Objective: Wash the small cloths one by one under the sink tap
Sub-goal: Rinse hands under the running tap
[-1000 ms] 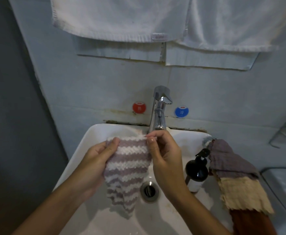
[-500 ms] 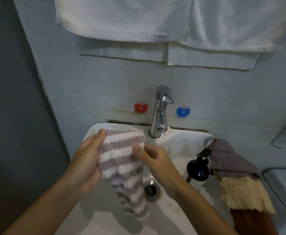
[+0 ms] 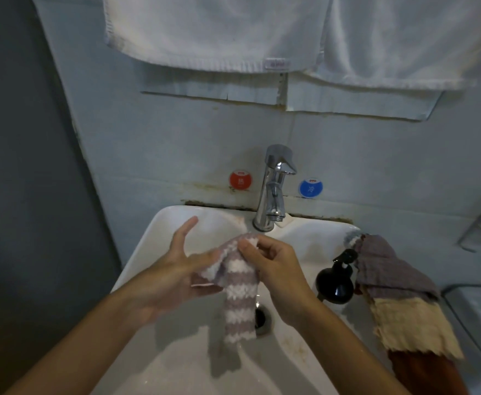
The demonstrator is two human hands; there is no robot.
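We hold the striped cloth point(image 3: 238, 283) over the white sink point(image 3: 159, 232), just in front of the chrome tap point(image 3: 275, 192). Our right hand point(image 3: 273, 266) pinches its top edge, fingers point(image 3: 248, 248) and thumb curled onto the bunched fabric, and the rest of the cloth hangs down from that grip toward the drain point(image 3: 260, 317). Our left hand point(image 3: 173, 269) lies open beside it, fingers straight and spread, with the palm and thumb touching the cloth's left fold. To the right of our right-hand fingers stands a black pump bottle point(image 3: 337, 280), and past it a stack of other small cloths point(image 3: 390, 280) drapes over the sink's right edge. Above the tap, white towels point(image 3: 213, 32) hang on the wall.
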